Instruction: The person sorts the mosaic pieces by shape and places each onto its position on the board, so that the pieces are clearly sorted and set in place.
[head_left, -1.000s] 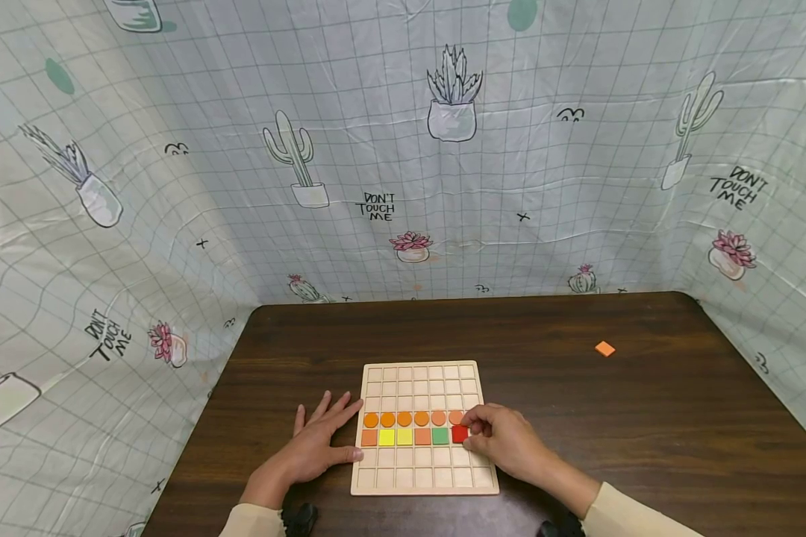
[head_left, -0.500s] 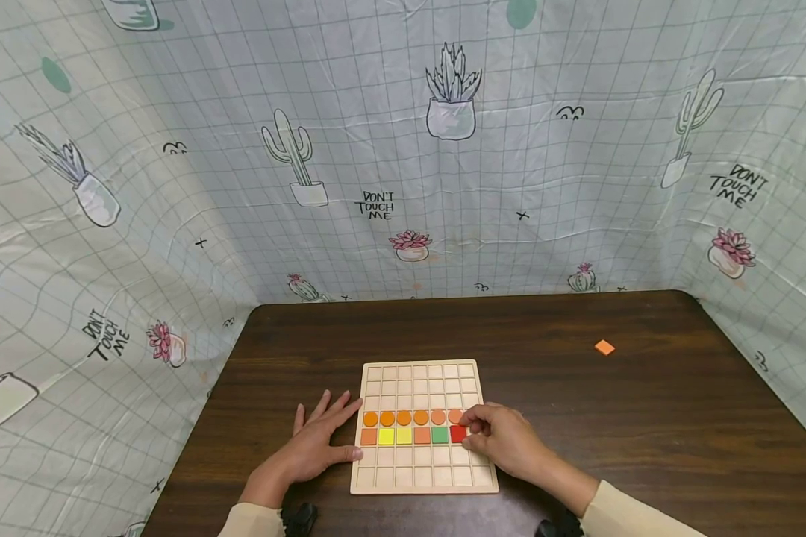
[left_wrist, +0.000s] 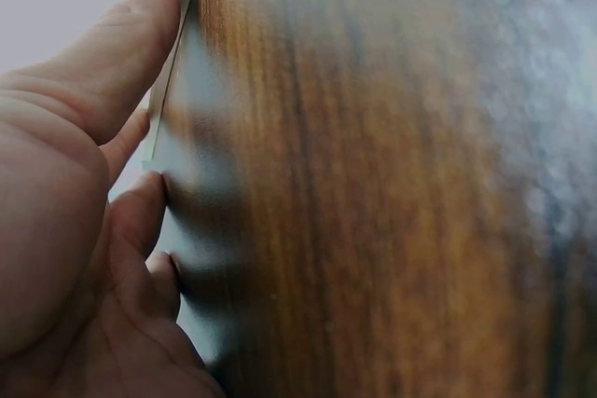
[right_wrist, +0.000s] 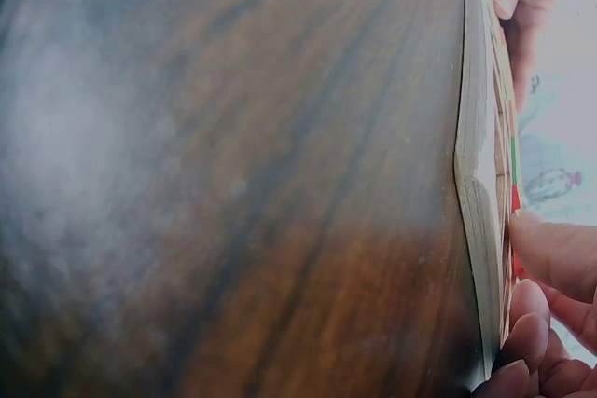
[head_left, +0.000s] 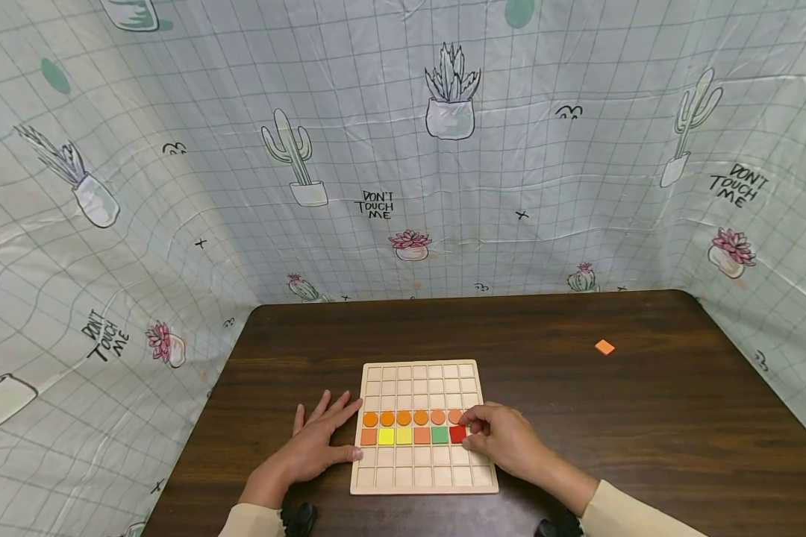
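A pale wooden grid board [head_left: 419, 477] lies on the dark table. Across it runs a row of orange discs [head_left: 404, 418], and below that a row of square tiles in orange, yellow and green [head_left: 439, 435]. At the right of this row is a red square tile [head_left: 457, 434]. My right hand [head_left: 507, 440] pinches the red tile's right side between thumb and forefinger. Its other fingers curl at the board's right edge in the right wrist view. My left hand [head_left: 312, 447] lies at the board's left edge, fingers spread, thumb and forefinger touching the edge [left_wrist: 163, 90].
A single orange square tile [head_left: 604, 347] lies apart on the table [head_left: 551, 328], toward the back right. A cloth printed with cacti [head_left: 403, 149] hangs behind the table and at both sides.
The red tile has shifted very slightly left, toward the green tile, with the right thumb and forefinger still at it. The left hand has stayed in place.
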Motion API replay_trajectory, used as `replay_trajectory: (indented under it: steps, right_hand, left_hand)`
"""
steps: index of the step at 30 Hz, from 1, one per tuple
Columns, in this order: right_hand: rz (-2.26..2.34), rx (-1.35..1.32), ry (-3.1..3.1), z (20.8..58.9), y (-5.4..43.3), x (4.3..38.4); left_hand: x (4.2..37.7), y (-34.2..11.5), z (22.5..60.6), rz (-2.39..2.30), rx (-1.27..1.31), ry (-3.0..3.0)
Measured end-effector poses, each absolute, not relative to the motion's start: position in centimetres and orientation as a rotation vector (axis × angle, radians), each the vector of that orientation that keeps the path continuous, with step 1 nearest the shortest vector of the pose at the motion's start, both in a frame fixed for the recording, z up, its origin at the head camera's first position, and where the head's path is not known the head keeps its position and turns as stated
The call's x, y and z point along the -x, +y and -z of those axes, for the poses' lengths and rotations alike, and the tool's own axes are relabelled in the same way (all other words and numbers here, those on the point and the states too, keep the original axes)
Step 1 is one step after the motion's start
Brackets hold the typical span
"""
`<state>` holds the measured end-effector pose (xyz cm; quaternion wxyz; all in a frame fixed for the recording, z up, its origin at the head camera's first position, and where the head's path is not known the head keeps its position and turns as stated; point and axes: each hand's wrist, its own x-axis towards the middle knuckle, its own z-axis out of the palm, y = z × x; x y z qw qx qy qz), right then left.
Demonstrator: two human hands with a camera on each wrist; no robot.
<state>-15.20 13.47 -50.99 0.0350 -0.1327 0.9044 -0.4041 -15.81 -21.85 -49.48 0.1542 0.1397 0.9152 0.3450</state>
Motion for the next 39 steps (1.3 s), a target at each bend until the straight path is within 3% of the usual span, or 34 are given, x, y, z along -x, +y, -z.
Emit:
replay_trajectory:
  steps: [27, 39]
  right_hand:
    - [1.406, 0.389, 2.698, 50.9, 14.5, 15.9]
    - [1.371, 0.236, 2.741, 50.2, 17.2, 17.2]
  left_hand:
    - [15.8, -22.0, 49.6, -0.979, -0.391, 2.617]
    - [15.9, -21.9, 49.5, -0.984, -0.391, 2.616]
